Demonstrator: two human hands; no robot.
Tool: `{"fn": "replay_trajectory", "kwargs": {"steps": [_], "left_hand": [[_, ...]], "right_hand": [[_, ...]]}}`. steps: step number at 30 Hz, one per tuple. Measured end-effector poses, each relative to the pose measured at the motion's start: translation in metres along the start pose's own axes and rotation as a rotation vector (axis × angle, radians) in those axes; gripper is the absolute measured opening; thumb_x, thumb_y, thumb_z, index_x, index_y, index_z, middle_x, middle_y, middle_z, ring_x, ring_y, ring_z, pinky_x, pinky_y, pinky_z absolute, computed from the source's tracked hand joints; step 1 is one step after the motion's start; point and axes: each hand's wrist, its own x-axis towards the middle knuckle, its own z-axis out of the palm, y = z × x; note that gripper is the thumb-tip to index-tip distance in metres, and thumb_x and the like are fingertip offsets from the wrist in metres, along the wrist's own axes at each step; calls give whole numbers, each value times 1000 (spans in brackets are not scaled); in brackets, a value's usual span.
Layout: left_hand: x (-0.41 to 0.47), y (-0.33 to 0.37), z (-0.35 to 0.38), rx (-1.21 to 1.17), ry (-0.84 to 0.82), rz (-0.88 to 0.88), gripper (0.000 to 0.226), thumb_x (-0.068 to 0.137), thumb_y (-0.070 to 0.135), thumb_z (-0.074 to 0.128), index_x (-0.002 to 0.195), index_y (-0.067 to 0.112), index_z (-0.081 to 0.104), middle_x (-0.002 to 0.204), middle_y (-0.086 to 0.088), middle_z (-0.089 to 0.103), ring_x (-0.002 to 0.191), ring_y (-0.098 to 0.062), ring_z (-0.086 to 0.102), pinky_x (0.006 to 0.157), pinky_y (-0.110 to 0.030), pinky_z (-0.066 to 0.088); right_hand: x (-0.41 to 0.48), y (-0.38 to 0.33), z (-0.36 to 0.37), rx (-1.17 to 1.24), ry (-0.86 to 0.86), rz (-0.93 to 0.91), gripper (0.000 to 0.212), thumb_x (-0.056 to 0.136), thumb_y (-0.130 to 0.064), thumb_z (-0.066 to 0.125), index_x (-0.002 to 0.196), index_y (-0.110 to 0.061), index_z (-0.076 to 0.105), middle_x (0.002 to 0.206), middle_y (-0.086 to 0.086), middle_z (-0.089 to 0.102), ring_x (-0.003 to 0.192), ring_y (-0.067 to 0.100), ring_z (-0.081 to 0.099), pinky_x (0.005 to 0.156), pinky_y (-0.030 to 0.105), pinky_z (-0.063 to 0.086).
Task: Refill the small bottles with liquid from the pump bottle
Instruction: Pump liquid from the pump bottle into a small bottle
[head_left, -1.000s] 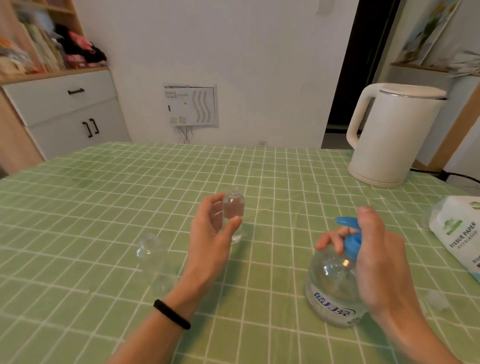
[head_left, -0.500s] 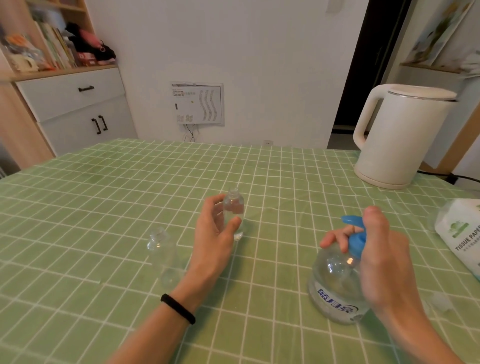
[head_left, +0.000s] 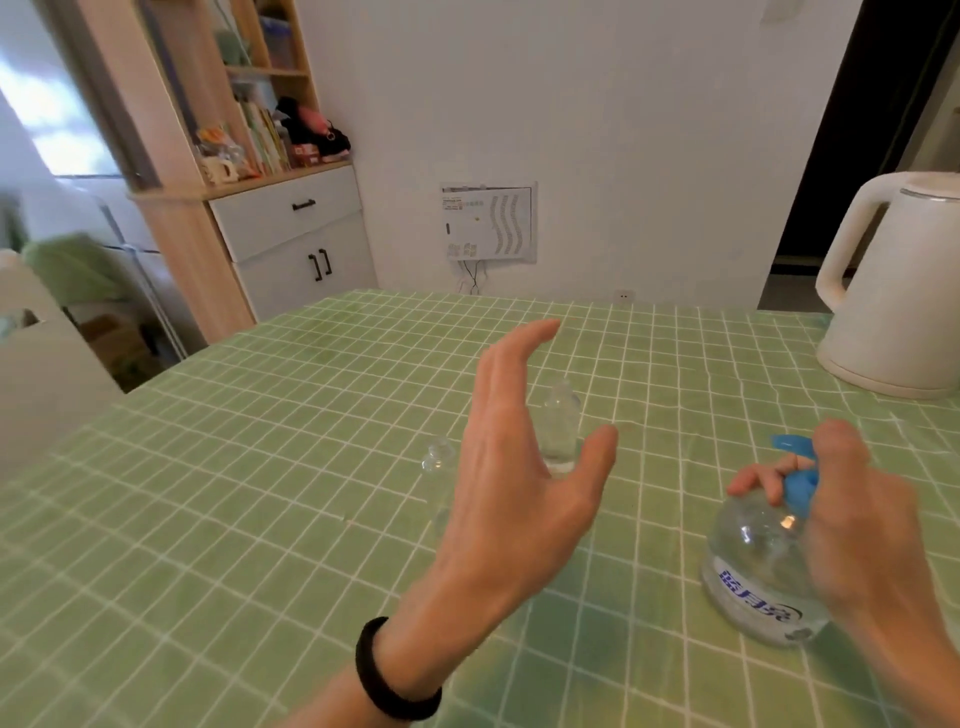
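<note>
Upright on green checked counter (head_left: 234, 493): small bottle (head_left: 561, 431) beyond spread, empty left hand (head_left: 514, 467), second bottle (head_left: 439, 457) beside; pump bottle (head_left: 758, 571) gripped at top by right hand (head_left: 857, 535), spout (head_left: 789, 444) pointing left. Kettle (head_left: 893, 312), white wall (head_left: 623, 130) behind.

Left hand (head_left: 511, 467) raised, fingers (head_left: 522, 345) straight; right hand (head_left: 862, 530) curled round pump bottle (head_left: 748, 566).

A small bottle (head_left: 561, 431) is standing on the counter (head_left: 260, 493) just behind the left hand (head_left: 514, 467), a second small bottle (head_left: 436, 457) just left of it. The pump bottle (head_left: 753, 571) is sitting under the right hand (head_left: 857, 530), before a kettle (head_left: 893, 291).
</note>
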Motion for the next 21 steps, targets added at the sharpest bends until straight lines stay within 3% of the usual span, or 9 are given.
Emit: {"fn": "replay_trajectory", "kwargs": {"steps": [5,8,12,17,21], "left_hand": [[-16,-45,-34,149,149,-148,68,88,14,81,141,22,40,141,5,44,132,-10,42,119,-26,32],[-28,-70,-42,170,107,-295,74,87,17,82,141,28,32,141,5,39,130,-12,43,117,-33,36],[-38,-89,-44,38,11,-429,66,89,16,80,134,30,33,130,9,53,121,-5,58,110,-36,51],[-40,-99,-41,-19,-18,-424,45,92,9,75,117,34,47,122,2,68,111,-15,71,101,-48,59],[-25,-80,-20,-77,4,-298,46,83,21,82,116,33,53,116,7,74,105,-7,74,98,-37,60]], "right_hand": [[-1,-2,0,3,-5,-38,67,94,-64,33,57,-13,56,75,-4,79,79,11,72,78,45,48],[-2,-2,1,6,-18,-50,69,94,-63,32,58,-9,56,73,-5,79,69,-2,69,75,42,47],[-2,-2,1,-4,-13,-68,72,97,-63,30,55,-11,56,73,-6,79,69,-4,68,72,38,43],[-3,-3,1,-20,1,-65,74,96,-68,27,54,-20,64,73,-8,79,74,6,71,74,36,46],[-2,-4,2,-20,-3,-60,75,89,-72,24,51,-20,62,72,-9,79,70,5,71,77,36,49]]}}
